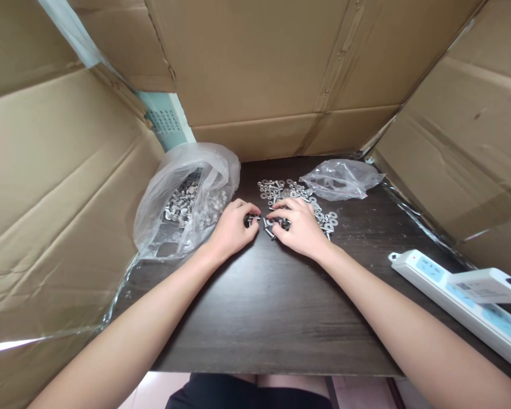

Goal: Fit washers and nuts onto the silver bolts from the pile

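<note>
My left hand (232,227) rests on the dark wooden table (255,307) with its fingertips pinched on a small metal bolt (252,218). My right hand (298,227) lies just to its right, fingers curled over a few bolts (270,230) at the near edge of a loose pile of washers and bolts (289,190). The two hands almost touch at the fingertips. A clear plastic bag (187,199) with several bolts inside sits open at the left hand's far left.
A crumpled, nearly flat plastic bag (340,179) lies behind the pile at the right. A white power strip (460,301) lies along the table's right side. Cardboard walls (59,187) enclose the table on left, back and right.
</note>
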### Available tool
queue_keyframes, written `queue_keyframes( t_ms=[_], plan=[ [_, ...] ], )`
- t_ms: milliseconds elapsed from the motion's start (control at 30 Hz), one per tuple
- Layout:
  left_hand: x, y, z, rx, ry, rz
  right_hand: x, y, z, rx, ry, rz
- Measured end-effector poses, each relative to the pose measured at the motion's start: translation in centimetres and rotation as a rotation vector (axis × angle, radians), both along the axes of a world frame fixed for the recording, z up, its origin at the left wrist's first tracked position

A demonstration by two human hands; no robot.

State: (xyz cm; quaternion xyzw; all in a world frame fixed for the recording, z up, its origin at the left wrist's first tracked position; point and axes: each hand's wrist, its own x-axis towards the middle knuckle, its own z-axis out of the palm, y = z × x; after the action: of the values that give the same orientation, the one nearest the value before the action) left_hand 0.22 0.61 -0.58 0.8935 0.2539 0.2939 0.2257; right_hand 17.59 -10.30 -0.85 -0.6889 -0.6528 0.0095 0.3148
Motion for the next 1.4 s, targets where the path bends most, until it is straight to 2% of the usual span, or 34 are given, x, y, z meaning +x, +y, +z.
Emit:
queue_keyframes(
  t_ms=[167, 300, 433, 700, 933, 1100, 1267, 1400],
  plan=[
    [0.0, 0.1, -0.3, -0.003, 0.008, -0.009, -0.2, -0.2, 0.1, -0.02, 0.009, -0.008],
    [0.1, -0.1, -0.4, 0.058, 0.038, 0.012, -0.6, -0.3, 0.4, -0.05, -0.011, -0.017],
    [0.0, -0.3, -0.1, 0.084, 0.081, 0.029, -1.0, -0.4, 0.5, -0.003, -0.024, 0.001],
    [-0.2, -0.9, 0.5, 0.052, -0.147, -0.119, -1.0, 0.1, 0.4, 0.13, 0.098, -0.066],
    [-0.3, -1.1, 0.5, -0.062, -0.147, -0.181, -1.4, -0.2, 0.7, 0.267, 0.243, 0.081],
    [-0.3, -1.0, 0.4, -0.086, -0.15, -0.177, -1.7, -0.4, 0.9, 0.277, 0.25, 0.073],
    [-0.3, -1.0, 0.5, -0.107, -0.163, -0.158, -1.8, -0.5, 1.1, 0.326, 0.23, 0.153],
    [-0.3, -0.9, 0.5, -0.116, -0.177, -0.154, -1.9, -0.5, 1.1, 0.301, 0.239, 0.177]
  ],
)
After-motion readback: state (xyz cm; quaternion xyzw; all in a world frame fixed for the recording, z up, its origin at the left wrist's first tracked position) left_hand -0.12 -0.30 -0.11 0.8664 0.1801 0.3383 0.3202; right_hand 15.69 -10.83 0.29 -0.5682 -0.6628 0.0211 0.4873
